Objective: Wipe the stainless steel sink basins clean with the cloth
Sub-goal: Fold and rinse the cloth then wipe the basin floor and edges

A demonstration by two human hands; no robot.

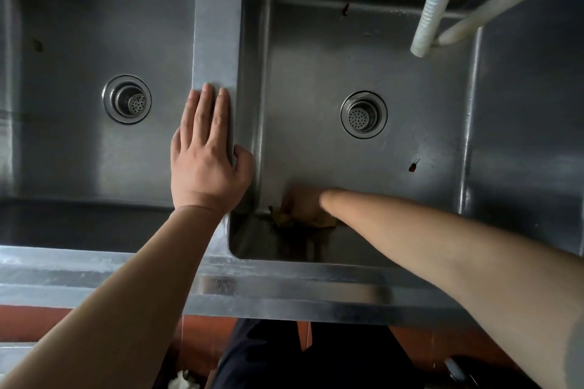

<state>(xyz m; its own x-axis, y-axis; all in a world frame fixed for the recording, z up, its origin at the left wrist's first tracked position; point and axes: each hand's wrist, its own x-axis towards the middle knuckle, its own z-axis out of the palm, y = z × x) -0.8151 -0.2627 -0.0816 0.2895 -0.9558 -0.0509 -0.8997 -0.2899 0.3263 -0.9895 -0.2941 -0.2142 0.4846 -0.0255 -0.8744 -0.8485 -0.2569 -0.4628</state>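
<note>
Left hand: the left hand [207, 155] lies flat, fingers straight, on the divider [218, 25] between the two basins, thumb hooked over its right edge; it looks like a brace.
Right hand: the right hand [305, 205] is down in the near left corner of the right basin [395, 73], blurred and shadowed; it seems curled round the cloth [284, 219], pressing it where floor meets front wall.
Cloth: a brownish rag, only its edges showing under the hand.
Step in hand: wiping the near corner of the right basin, by my judgement.
Still dirty: small dark bits lie on the floor near the right wall [413, 166] and by the back wall [346, 8].
Next move: sweep the cloth outward past the drain [363, 114] toward those bits, minding the white hoses [437, 0] hanging above.
Left basin: its drain [127, 99] sits mid-floor; a dark spot [38, 45] suggests it needs wiping too.
</note>
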